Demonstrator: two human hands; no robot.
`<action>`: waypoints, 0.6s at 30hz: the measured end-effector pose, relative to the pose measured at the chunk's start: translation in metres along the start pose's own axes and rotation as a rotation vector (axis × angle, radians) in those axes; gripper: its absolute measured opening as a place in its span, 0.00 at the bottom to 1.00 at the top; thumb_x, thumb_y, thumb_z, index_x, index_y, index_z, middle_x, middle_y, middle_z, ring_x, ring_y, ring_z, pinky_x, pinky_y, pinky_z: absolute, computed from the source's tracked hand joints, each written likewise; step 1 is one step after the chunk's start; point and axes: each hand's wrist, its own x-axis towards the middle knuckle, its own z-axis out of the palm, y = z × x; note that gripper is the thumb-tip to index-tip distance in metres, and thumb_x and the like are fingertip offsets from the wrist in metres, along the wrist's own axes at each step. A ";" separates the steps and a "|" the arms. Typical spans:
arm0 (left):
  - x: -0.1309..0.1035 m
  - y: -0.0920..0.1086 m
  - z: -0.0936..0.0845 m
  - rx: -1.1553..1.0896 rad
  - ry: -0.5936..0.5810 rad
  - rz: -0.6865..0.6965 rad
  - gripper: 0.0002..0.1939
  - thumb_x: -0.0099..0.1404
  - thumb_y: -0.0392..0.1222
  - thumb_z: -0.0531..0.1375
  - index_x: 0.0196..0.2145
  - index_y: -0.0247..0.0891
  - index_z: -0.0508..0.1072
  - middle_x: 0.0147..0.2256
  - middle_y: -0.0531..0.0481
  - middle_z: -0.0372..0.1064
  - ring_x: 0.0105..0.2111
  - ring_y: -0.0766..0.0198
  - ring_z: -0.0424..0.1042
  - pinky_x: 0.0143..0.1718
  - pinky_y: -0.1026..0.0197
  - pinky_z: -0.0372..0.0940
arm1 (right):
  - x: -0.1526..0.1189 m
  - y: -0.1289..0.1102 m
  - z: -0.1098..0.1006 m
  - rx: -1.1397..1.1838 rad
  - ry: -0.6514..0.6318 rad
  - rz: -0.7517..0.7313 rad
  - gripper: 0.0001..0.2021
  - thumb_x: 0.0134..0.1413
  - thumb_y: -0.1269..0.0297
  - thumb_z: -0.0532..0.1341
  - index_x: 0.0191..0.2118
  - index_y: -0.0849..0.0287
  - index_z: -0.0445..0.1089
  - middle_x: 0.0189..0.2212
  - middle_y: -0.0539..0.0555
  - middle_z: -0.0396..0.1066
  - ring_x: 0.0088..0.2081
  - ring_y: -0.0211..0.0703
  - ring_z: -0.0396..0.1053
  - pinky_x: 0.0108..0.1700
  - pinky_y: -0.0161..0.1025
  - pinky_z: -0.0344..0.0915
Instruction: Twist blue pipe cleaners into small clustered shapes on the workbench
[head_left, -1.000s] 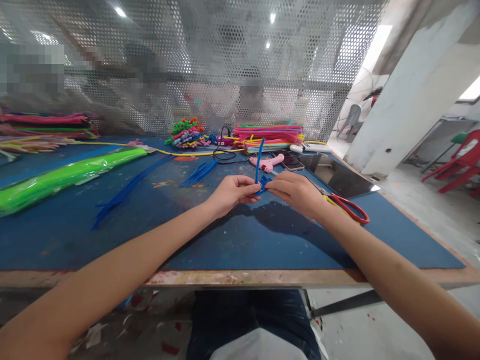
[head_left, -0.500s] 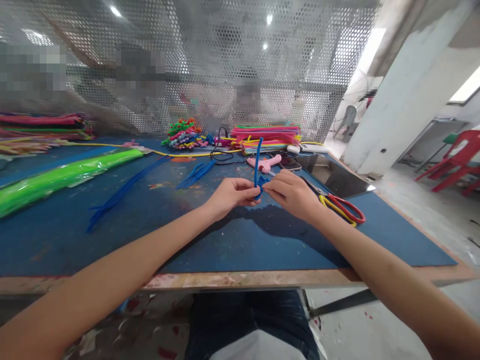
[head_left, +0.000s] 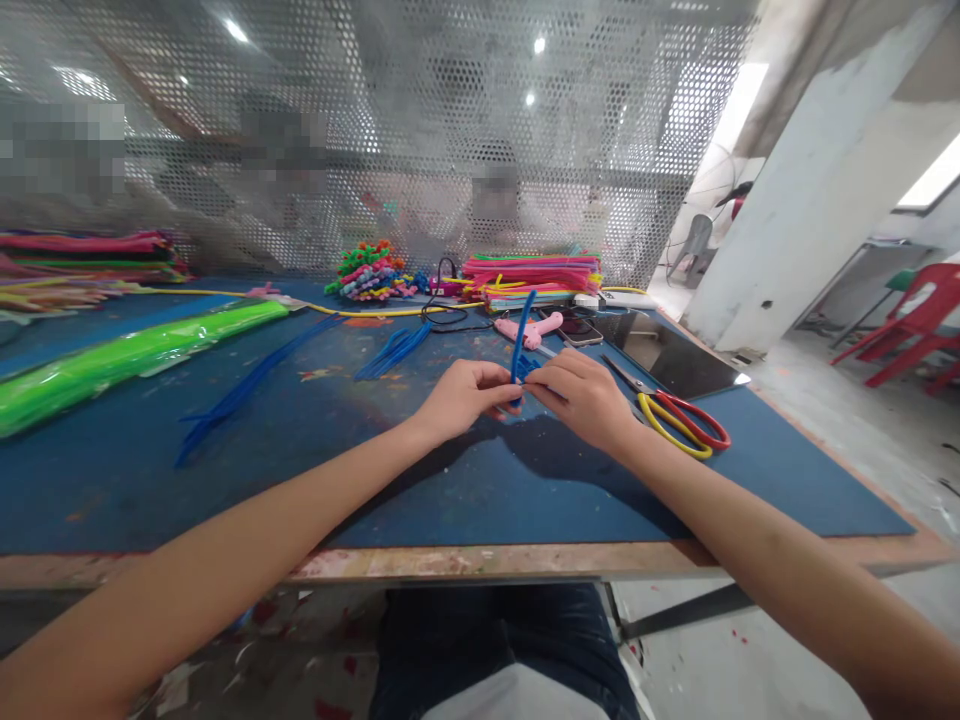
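A blue pipe cleaner [head_left: 523, 330] stands up between my two hands, its upper end bent slightly to the right. My left hand [head_left: 478, 393] pinches it low down with thumb and fingers. Closed beside it, my right hand [head_left: 579, 390] has its fingertips pressed on the lower part of the same blue piece. Short blue bits show just behind the right fingertips; whether they join the held piece I cannot tell. Scissors [head_left: 686, 420] with red and yellow handles lie right of my right hand. Beyond my hands is a pink glue gun [head_left: 531, 328].
Loose blue pipe cleaners [head_left: 251, 385] and a shorter blue bunch [head_left: 394, 350] lie left. A green packet [head_left: 142, 355] is farther left. Coloured bundles [head_left: 532, 275], a black cable [head_left: 450, 320], a phone [head_left: 574, 328] and a dark glossy panel [head_left: 667, 350] line the back. A perforated metal screen [head_left: 420, 130] rises behind.
Both hands stay together at the same spot, sinking slightly with the blue pipe cleaner. Its upright end now leans more to the right.
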 end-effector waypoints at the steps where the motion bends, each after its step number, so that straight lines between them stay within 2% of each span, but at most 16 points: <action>1: 0.000 0.001 0.001 -0.019 0.021 0.008 0.13 0.48 0.48 0.66 0.25 0.34 0.73 0.22 0.50 0.71 0.24 0.65 0.72 0.23 0.67 0.65 | 0.000 -0.002 0.001 0.015 0.024 0.037 0.09 0.58 0.67 0.54 0.32 0.59 0.71 0.26 0.55 0.71 0.30 0.41 0.65 0.35 0.37 0.63; 7: -0.004 0.002 0.009 -0.236 0.221 0.070 0.14 0.49 0.48 0.66 0.29 0.35 0.72 0.26 0.53 0.68 0.27 0.67 0.70 0.21 0.69 0.63 | 0.002 -0.022 0.009 0.174 0.175 0.231 0.10 0.57 0.69 0.54 0.38 0.59 0.72 0.27 0.55 0.71 0.29 0.39 0.67 0.33 0.36 0.65; 14: -0.004 -0.005 0.021 -0.551 0.427 0.040 0.17 0.41 0.45 0.70 0.27 0.36 0.71 0.26 0.57 0.67 0.26 0.74 0.65 0.26 0.71 0.60 | 0.000 -0.037 0.017 0.352 0.208 0.379 0.12 0.56 0.68 0.55 0.43 0.59 0.73 0.33 0.56 0.74 0.33 0.40 0.71 0.35 0.36 0.67; 18: -0.001 -0.010 0.024 -0.542 0.438 0.073 0.15 0.42 0.45 0.70 0.25 0.36 0.71 0.24 0.57 0.65 0.23 0.75 0.61 0.25 0.70 0.56 | -0.001 -0.038 0.020 0.485 0.171 0.617 0.12 0.54 0.62 0.57 0.41 0.58 0.74 0.31 0.54 0.75 0.29 0.42 0.72 0.33 0.38 0.68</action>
